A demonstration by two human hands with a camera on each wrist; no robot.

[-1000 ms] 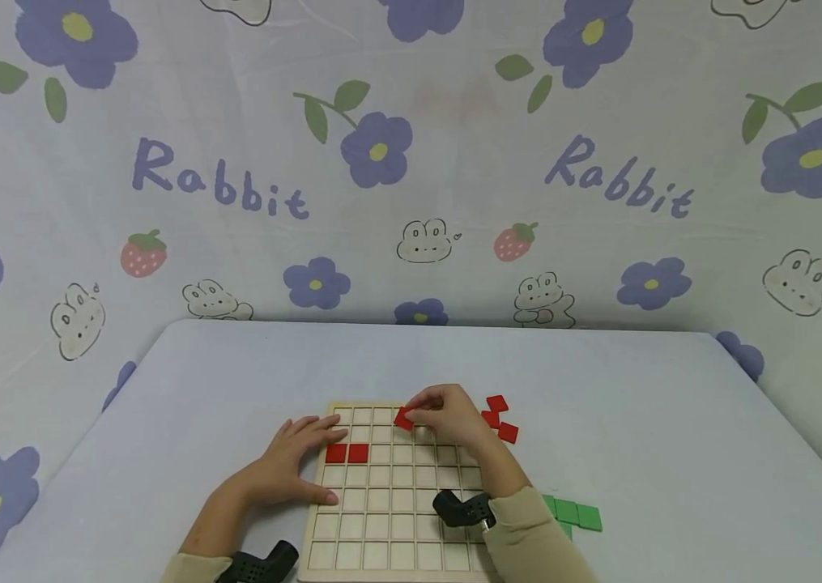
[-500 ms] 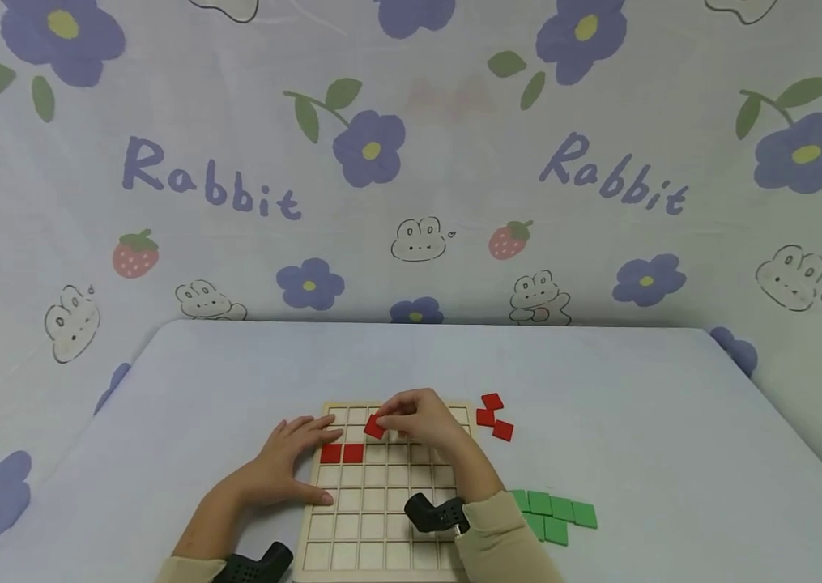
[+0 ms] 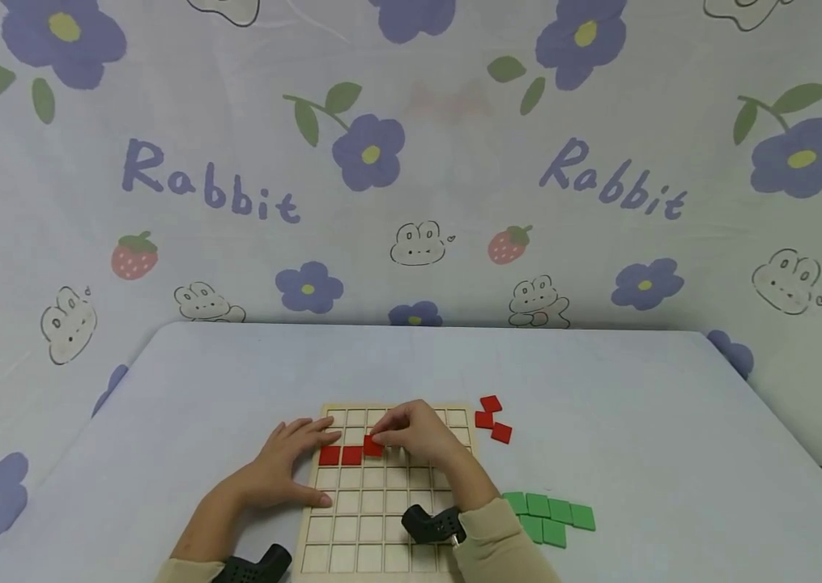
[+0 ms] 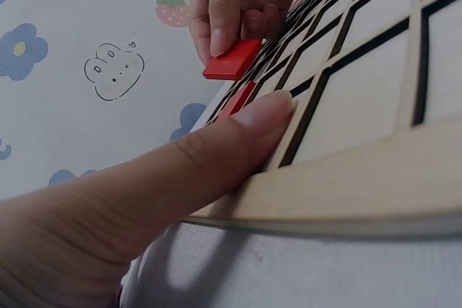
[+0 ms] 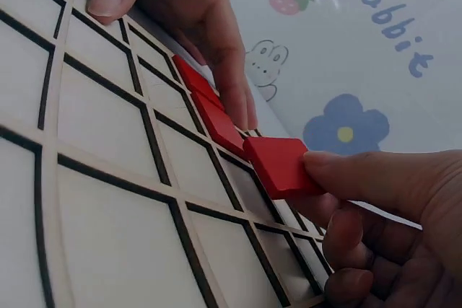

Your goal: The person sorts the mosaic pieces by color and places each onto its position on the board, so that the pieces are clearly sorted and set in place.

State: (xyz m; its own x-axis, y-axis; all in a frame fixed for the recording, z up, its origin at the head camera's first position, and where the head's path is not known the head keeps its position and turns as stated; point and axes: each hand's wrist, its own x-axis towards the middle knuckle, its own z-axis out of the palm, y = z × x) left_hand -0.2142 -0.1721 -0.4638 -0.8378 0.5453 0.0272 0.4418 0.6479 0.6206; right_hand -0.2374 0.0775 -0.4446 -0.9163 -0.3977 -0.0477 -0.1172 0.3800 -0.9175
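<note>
A wooden grid board (image 3: 372,502) lies on the table, with two red square tiles (image 3: 341,456) side by side in cells at its left edge. My right hand (image 3: 418,433) pinches another red tile (image 5: 280,167) between thumb and fingers, tilted close over the cell right of those two. Spread along the board's left side, my left hand (image 3: 287,461) rests with its thumb (image 4: 263,113) on the frame and its fingertips at the upper left cells.
Several loose red tiles (image 3: 501,433) lie past the board's upper right corner. Green tiles (image 3: 559,510) are grouped right of the board, partly behind the right sleeve (image 3: 501,538). A patterned cloth (image 3: 454,178) hangs behind the table.
My right hand has carried the red tile leftward across the board, then down beside the two seated red tiles. My left hand stays in place on the board's edge.
</note>
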